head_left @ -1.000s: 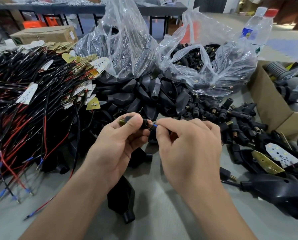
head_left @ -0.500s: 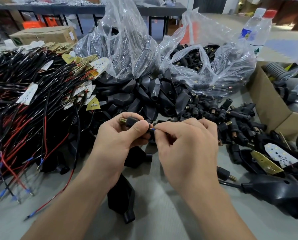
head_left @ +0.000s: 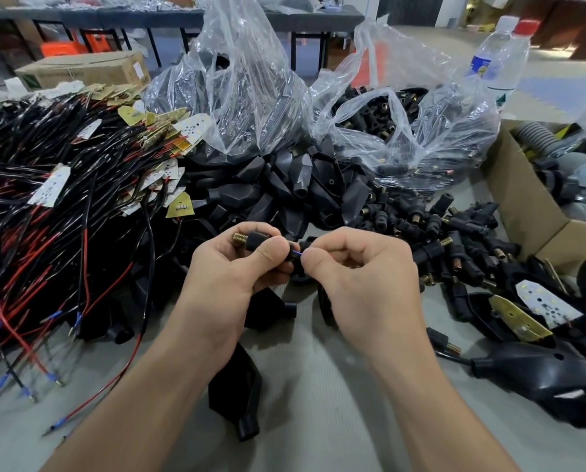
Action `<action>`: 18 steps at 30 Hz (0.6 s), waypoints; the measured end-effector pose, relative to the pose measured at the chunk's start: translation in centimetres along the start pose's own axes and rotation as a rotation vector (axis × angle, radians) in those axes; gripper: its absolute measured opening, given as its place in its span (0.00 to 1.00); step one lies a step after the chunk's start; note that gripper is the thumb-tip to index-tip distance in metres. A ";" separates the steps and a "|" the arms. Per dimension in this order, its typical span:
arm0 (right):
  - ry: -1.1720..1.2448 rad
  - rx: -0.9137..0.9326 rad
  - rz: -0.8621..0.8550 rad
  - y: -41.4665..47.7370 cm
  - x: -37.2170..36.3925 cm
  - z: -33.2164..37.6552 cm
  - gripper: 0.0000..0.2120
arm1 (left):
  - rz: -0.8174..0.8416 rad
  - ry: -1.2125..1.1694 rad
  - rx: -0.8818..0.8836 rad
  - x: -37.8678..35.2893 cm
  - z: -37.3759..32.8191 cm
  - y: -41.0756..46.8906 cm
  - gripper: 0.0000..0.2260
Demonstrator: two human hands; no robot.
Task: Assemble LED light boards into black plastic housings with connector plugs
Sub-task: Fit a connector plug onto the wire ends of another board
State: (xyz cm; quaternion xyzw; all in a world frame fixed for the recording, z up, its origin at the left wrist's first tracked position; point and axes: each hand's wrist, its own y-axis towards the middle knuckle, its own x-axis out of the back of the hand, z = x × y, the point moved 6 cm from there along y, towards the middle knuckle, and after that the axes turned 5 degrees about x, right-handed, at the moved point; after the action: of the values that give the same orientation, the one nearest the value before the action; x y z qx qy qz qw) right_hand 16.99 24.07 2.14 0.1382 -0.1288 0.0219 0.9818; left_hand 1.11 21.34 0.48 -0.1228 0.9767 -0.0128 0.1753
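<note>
My left hand (head_left: 230,277) grips a black connector plug (head_left: 255,240) with a brass threaded tip pointing left. My right hand (head_left: 359,277) pinches a thin blue-tipped wire (head_left: 297,254) at the plug's right end. A pile of black plastic housings (head_left: 284,189) lies just beyond my hands. One loose housing (head_left: 240,400) rests on the grey table between my forearms. LED boards (head_left: 546,301) with brass backing lie on open housings at the right. Loose connector plugs (head_left: 454,229) are scattered right of the housing pile.
A large tangle of red and black wires with LED boards (head_left: 63,206) covers the left. Two clear plastic bags (head_left: 250,90) of black parts stand behind. A cardboard box (head_left: 529,206) sits at the right, two water bottles (head_left: 499,59) behind it.
Both hands have lifted slightly and moved closer together. The plug in my left hand has turned so its brass tip shows more.
</note>
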 end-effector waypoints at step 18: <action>-0.015 0.109 0.011 -0.5 -1.0 0.1 0.07 | -0.016 0.007 -0.022 -0.1 0.0 -0.2 0.04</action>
State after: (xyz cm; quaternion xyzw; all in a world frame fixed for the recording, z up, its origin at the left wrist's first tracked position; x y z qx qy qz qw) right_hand 16.07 23.57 1.84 0.1907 -0.1356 0.0331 0.9717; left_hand 1.21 21.15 0.56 -0.1327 0.9763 -0.0041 0.1707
